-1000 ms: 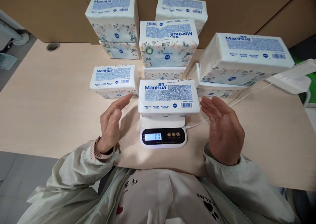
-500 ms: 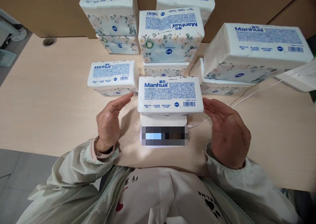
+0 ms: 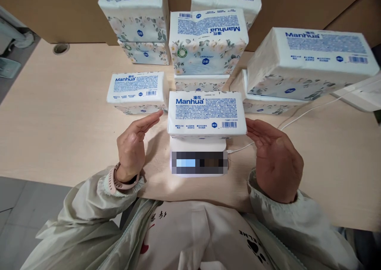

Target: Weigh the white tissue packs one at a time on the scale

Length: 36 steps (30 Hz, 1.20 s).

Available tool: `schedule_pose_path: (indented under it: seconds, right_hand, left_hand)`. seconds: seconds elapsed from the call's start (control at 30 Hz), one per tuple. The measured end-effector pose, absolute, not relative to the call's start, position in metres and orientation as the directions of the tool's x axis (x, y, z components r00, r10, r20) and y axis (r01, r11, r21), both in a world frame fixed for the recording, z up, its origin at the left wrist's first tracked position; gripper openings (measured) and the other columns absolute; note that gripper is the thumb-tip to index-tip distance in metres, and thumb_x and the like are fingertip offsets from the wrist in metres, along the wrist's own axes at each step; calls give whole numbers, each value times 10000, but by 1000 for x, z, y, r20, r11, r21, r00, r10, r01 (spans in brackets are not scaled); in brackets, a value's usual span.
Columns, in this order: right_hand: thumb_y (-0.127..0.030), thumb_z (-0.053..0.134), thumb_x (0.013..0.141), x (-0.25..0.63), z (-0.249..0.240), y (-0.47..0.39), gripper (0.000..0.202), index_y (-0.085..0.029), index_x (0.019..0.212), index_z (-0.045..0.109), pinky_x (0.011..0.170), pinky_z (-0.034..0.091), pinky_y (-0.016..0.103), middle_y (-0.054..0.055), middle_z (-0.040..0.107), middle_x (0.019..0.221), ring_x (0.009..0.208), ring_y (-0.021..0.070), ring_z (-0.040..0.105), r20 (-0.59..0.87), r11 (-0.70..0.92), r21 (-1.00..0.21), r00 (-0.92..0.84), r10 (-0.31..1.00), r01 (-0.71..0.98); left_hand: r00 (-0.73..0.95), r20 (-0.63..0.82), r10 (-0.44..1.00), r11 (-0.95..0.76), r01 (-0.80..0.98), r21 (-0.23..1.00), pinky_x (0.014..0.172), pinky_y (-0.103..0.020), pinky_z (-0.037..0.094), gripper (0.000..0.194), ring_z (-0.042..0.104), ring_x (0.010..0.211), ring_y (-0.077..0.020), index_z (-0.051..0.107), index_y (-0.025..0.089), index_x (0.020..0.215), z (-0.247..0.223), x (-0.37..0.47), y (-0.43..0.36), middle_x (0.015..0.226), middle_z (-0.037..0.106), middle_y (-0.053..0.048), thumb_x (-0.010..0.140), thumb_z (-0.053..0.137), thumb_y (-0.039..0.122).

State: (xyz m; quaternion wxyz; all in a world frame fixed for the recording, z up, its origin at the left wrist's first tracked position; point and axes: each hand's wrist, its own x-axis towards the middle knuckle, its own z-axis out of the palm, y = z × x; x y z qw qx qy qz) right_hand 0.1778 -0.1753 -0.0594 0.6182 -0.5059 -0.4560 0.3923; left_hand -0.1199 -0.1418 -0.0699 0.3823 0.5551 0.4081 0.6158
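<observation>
A white tissue pack [image 3: 207, 113] with blue print rests on a small white scale-like device [image 3: 198, 145], whose front panel is blurred out. My left hand [image 3: 132, 147] is held to the left of this pack, fingers stretched out and a small gap between them and the pack. On the other side my right hand [image 3: 276, 161] has its fingers straight, with the tips right by the pack's right edge; I cannot tell whether they touch it. Neither hand grips anything. A lone tissue pack [image 3: 137, 88] lies just beyond my left fingertips.
Stacked tissue packs stand behind: one stack [image 3: 135, 20] at back left, another [image 3: 208, 43] in the middle, a third [image 3: 309, 63] at right. A white cable [image 3: 309, 113] runs from the device to the right. Cardboard [image 3: 71, 16] backs the wooden table [image 3: 59, 131], which has a round cable hole [image 3: 61, 49].
The whole view has shifted very slightly. Both hands and the tissue pack on the device keep their places.
</observation>
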Motion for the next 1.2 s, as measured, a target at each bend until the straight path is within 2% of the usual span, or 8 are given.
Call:
schedule_pose_path:
  seconds: [0.2, 0.4, 0.5, 0.7, 0.83, 0.97, 1.07, 1.2]
  right_hand:
    - [-359, 524, 1096, 179, -61, -173, 353, -337, 1241, 845, 1226, 553, 540, 5, 846, 1303, 1276, 263, 769, 209, 241, -968, 301, 930, -73]
    - [-398, 552, 1076, 181, -58, -175, 329, -372, 1206, 852, 1259, 533, 580, -9, 853, 1286, 1268, 295, 767, 151, 187, -978, 305, 940, -94]
    - [-423, 585, 1060, 181, -56, -176, 313, -345, 1184, 862, 1250, 553, 556, 12, 858, 1258, 1244, 296, 778, 140, 186, -975, 317, 938, -121]
    - [-447, 593, 1063, 183, -58, -174, 308, -350, 1231, 832, 1294, 502, 621, 51, 840, 1300, 1294, 325, 768, 128, 168, -979, 290, 948, -118]
    - [-580, 519, 1084, 192, -62, -169, 408, -407, 1361, 762, 1345, 437, 657, 31, 803, 1421, 1458, 309, 690, 28, 67, -970, 165, 986, -234]
    - [-703, 420, 1087, 199, -65, -165, 503, -467, 1386, 748, 1377, 390, 677, -27, 789, 1463, 1500, 309, 665, -14, 9, -965, 87, 996, -260]
    - [-703, 483, 1078, 195, -67, -164, 469, -475, 1389, 750, 1399, 387, 627, -74, 759, 1512, 1529, 279, 641, -22, -4, -975, 80, 997, -221]
    - [-636, 635, 1046, 184, -72, -164, 569, -470, 1589, 596, 1404, 411, 508, -104, 533, 1745, 1677, 252, 456, -17, -45, -989, -194, 981, -141]
  left_hand:
    - [-91, 380, 921, -383, -20, 924, 1174, -438, 628, 451, 774, 1322, -276, 866, 239, 1254, -70, -119, -141, 1327, 833, -71, 1083, 537, 496]
    - [-122, 343, 931, -348, -23, 937, 1185, -501, 628, 449, 778, 1311, -320, 866, 223, 1210, -70, -119, -140, 1301, 838, -105, 1047, 614, 558]
    - [-116, 361, 925, -367, -29, 930, 1183, -500, 627, 437, 776, 1312, -315, 867, 230, 1226, -72, -119, -140, 1305, 838, -93, 1055, 606, 535]
    - [-115, 346, 931, -351, -29, 936, 1202, -564, 621, 437, 764, 1333, -340, 873, 269, 1215, -73, -121, -138, 1309, 838, -63, 1040, 620, 580]
    - [-57, 286, 957, -288, -45, 956, 1240, -560, 604, 441, 732, 1387, -343, 871, 342, 1238, -73, -124, -136, 1353, 820, -24, 1004, 654, 648]
    - [-29, 280, 960, -281, -67, 957, 1290, -580, 550, 498, 682, 1457, -361, 854, 291, 1291, -74, -122, -137, 1426, 788, -65, 1026, 627, 647]
    - [104, 268, 958, -259, -90, 962, 1312, -562, 520, 576, 598, 1549, -361, 803, 270, 1408, -75, -120, -139, 1547, 710, -86, 1039, 612, 668]
    - [245, 295, 923, -282, -90, 955, 1390, -516, 413, 664, 465, 1653, -341, 671, 283, 1587, -71, -122, -143, 1675, 597, -71, 1035, 639, 651]
